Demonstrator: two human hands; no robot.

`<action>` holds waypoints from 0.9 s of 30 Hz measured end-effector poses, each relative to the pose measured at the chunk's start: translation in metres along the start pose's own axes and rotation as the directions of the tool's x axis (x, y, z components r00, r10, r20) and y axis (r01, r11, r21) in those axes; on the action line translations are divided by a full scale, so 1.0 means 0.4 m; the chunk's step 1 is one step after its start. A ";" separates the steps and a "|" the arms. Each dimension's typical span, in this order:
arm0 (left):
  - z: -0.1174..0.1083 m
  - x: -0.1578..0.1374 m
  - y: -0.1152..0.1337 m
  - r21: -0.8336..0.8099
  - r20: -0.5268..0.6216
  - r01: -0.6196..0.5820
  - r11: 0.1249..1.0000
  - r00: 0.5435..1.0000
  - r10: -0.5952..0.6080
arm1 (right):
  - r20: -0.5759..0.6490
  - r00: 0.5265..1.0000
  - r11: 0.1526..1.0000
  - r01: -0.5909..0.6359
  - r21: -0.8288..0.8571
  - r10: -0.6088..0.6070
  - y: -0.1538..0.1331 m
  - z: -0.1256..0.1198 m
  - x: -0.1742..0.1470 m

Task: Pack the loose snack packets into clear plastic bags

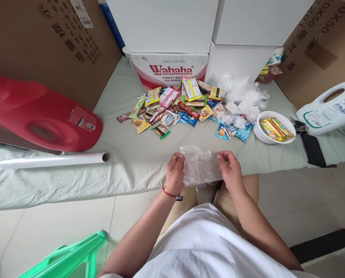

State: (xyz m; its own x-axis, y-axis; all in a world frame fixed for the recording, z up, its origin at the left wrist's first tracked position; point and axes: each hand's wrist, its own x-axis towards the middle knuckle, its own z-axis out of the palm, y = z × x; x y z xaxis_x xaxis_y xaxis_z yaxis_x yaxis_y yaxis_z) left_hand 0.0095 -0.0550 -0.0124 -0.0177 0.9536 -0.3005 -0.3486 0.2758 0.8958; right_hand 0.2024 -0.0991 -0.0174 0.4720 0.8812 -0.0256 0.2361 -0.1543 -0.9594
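Observation:
A clear plastic bag (198, 166) hangs at the table's front edge, above my lap. My left hand (175, 170) pinches its left side between thumb and fingers. Just off the bag's right edge is my right hand (229, 168), its thumb and curled fingers drawn together. A small gap shows between these fingertips and the bag, and I see nothing in them. Beyond my hands lies a pile of wrapped snacks (168, 117) in many colours. A heap of crumpled clear plastic bags (244, 94) sits at the pile's right.
A white bowl (259, 133) of yellow-wrapped snacks stands right, near a black phone (313, 150) and a white detergent jug (328, 108). Left are a plastic film roll (56, 159) and a red jug (42, 112). A Wahaha carton (171, 69) stands behind. A green stool (71, 255) is below.

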 end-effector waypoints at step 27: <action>-0.021 -0.067 0.029 0.459 0.116 -0.488 0.742 0.861 0.495 | 0.302 0.906 0.910 0.365 -0.197 -0.298 -0.173 0.022 0.042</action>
State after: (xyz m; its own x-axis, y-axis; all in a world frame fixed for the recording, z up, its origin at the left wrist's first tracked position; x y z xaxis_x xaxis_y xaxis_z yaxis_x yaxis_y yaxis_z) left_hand -0.0021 -0.0784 0.0032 -0.0794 0.9717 0.2226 0.1796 -0.2057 0.9620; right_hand 0.1865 -0.0697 0.0459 0.1008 0.9789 0.1778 0.5540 0.0932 -0.8273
